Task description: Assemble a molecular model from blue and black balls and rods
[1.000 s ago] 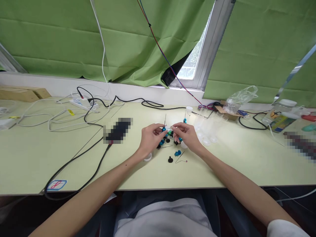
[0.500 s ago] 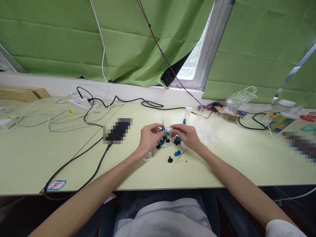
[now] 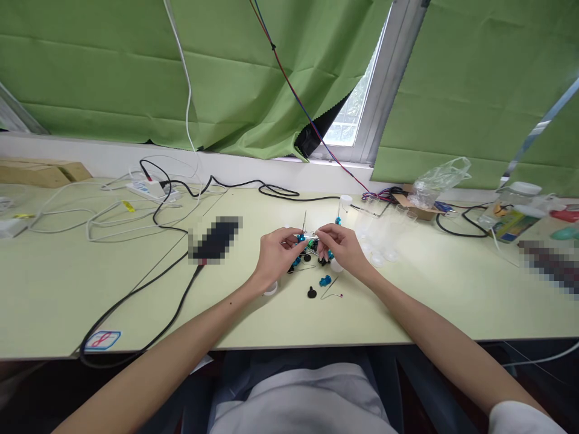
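Between its thumb and fingers my left hand [image 3: 283,248] pinches a small blue piece with a thin metal wire [image 3: 304,222] sticking up from it. My right hand [image 3: 341,244] is closed in a pinch close beside it; a thin, light rod-like bit spans the gap between the fingertips, too small to name. Below the hands lie several blue and black small parts, partly hidden by the fingers. Nearer the front are a loose blue part [image 3: 325,281], a black knob-like part [image 3: 312,292] and a bent wire [image 3: 329,290]. A white cap [image 3: 270,289] sits under my left wrist.
Behind my right hand stands another blue part [image 3: 338,221] with a wire. Clear plastic cups [image 3: 377,258] lie to the right. A black cable [image 3: 178,307] runs to a blurred dark device [image 3: 216,238] at the left. A plastic bag [image 3: 441,178] rests in a box at the back.
My left hand has shifted slightly right, and the wire on the blue piece now leans right. My right hand's fingertips have moved a little and stay close to the left ones.
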Demonstrator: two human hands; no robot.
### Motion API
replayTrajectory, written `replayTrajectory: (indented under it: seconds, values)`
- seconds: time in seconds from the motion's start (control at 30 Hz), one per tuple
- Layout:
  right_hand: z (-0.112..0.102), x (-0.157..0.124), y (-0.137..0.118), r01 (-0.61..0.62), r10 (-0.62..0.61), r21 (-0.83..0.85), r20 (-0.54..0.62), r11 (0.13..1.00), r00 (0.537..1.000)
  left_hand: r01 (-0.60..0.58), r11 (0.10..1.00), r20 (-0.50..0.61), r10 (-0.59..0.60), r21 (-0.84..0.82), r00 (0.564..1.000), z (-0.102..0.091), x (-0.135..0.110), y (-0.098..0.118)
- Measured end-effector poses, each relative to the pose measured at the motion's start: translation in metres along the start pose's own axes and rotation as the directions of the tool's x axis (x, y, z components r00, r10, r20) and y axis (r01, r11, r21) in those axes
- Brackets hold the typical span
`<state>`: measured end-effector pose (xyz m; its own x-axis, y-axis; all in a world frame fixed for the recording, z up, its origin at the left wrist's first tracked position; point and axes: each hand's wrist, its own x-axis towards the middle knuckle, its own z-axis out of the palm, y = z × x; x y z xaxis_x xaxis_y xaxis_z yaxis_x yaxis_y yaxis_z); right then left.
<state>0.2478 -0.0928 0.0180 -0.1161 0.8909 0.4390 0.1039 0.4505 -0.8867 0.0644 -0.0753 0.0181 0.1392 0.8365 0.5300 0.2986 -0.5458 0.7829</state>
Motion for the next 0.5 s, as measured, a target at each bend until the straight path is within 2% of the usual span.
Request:
replayTrajectory:
  seconds: [0.13,0.33,0.4,0.5]
  values:
    - [0.0015,0.0021,0.0016,-0.097,0.097,0.134,0.004,0.986,0.995,0.022,1.0,-0.008,-0.022,-0.015,1.0,0.0007,0.0005,-0.0003]
    - [0.0031,0.0045,0.0024,-0.258,0.257,0.325,0.047,0.91,0.965,0.046,0.998,-0.002,-0.046,-0.051,0.999,0.0013,0.0015,-0.0039]
    - [0.0038,0.0041,-0.0004,-0.262,0.258,0.349,0.059,0.9,0.964,0.078,0.993,0.012,-0.077,-0.092,0.997,0.0003,0.0022,-0.0029]
    - [0.0042,0.003,-0.0038,-0.207,0.198,0.328,0.061,0.922,0.978,0.162,0.973,0.05,-0.155,-0.166,0.987,-0.0017,0.0032,0.0021]
